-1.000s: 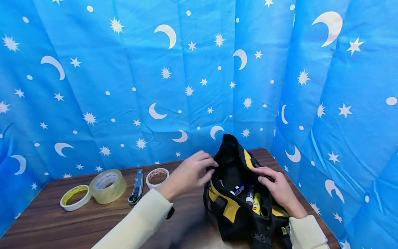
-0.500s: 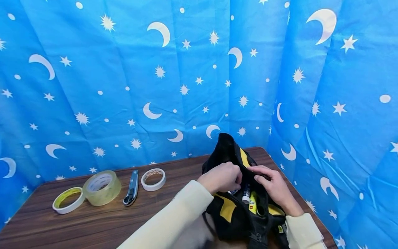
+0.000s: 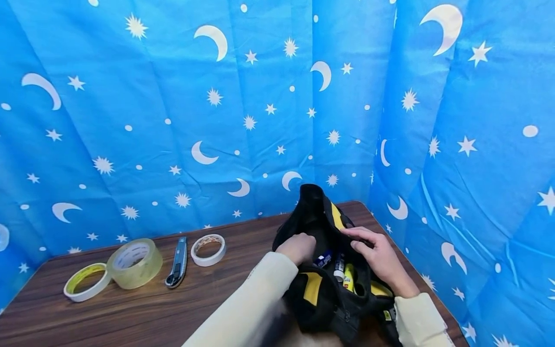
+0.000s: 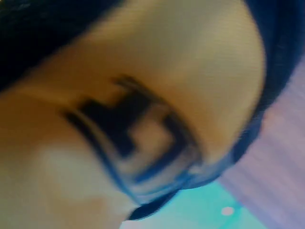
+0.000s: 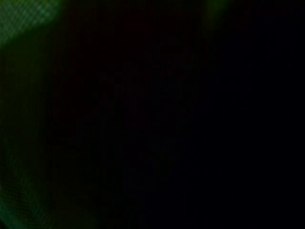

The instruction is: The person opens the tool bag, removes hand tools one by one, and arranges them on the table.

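A black and yellow tool bag stands on the table with its mouth spread. My left hand reaches into it over the left rim; its fingertips are hidden inside. On the opposite rim my right hand holds the edge between thumb and fingers. A blue-labelled tube, a white-ended tube and a yellow tube lie inside the bag. The left wrist view has a blurred tan surface with dark markings; the right wrist view is almost black.
To the left on the wooden table lie a white tape roll with a yellow core, a wide clear tape roll, a utility knife and a narrow white tape roll. A blue curtain stands behind.
My left hand went from beside the left rim into the bag, then shifted toward its left side. The right hand keeps its place on the rim. The head view has turned slightly right.
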{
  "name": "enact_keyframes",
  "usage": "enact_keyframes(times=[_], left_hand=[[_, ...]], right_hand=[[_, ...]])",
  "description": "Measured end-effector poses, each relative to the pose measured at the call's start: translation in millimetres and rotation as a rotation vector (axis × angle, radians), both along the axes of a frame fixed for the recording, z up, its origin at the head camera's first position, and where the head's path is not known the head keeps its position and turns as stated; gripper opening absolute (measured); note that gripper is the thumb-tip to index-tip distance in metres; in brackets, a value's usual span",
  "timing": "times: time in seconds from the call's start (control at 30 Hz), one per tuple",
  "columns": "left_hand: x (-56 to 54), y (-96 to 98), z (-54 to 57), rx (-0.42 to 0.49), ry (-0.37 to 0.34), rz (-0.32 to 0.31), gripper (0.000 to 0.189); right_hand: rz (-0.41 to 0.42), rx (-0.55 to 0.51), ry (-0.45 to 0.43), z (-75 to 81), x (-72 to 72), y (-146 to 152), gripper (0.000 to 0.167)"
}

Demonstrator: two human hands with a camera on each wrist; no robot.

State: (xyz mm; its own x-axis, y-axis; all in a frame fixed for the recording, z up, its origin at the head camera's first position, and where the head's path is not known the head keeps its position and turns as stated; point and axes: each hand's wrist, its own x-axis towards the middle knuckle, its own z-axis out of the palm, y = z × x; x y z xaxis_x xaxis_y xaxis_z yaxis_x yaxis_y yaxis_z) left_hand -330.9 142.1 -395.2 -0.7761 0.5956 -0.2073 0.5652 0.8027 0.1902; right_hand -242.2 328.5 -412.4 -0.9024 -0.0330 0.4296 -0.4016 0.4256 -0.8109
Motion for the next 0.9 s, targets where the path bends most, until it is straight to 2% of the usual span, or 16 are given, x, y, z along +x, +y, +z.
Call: enact_keyframes(times=[0.1, 0.27, 0.37, 0.63, 0.9], left_hand=[[-4.4, -1.5, -8.7, 0.023, -0.011, 0.015, 0.022], [-5.6, 3.0, -13.2, 0.062, -0.058, 0.025, 0.026], [-4.2, 8.2, -17.6, 0.059, -0.063, 0.028, 0.026], [-5.0, 18.1, -32.6, 0.077, -0.087, 0.089, 0.031], [-6.2, 28.0, -46.1, 0.140, -0.092, 0.102, 0.040]], right_hand=[[-0.002, 0.005, -0.004, 3.7, 1.5, -2, 0.030], [0.005, 0.001, 0.004, -13.5, -9.9, 7, 0.032], [0.012, -0.007, 0.007, -18.5, -12.3, 11, 0.032], [0.016, -0.016, 0.005, -22.0, -14.6, 13, 0.031], [0.014, -0.023, 0.005, -24.1, -14.8, 14, 0.030]])
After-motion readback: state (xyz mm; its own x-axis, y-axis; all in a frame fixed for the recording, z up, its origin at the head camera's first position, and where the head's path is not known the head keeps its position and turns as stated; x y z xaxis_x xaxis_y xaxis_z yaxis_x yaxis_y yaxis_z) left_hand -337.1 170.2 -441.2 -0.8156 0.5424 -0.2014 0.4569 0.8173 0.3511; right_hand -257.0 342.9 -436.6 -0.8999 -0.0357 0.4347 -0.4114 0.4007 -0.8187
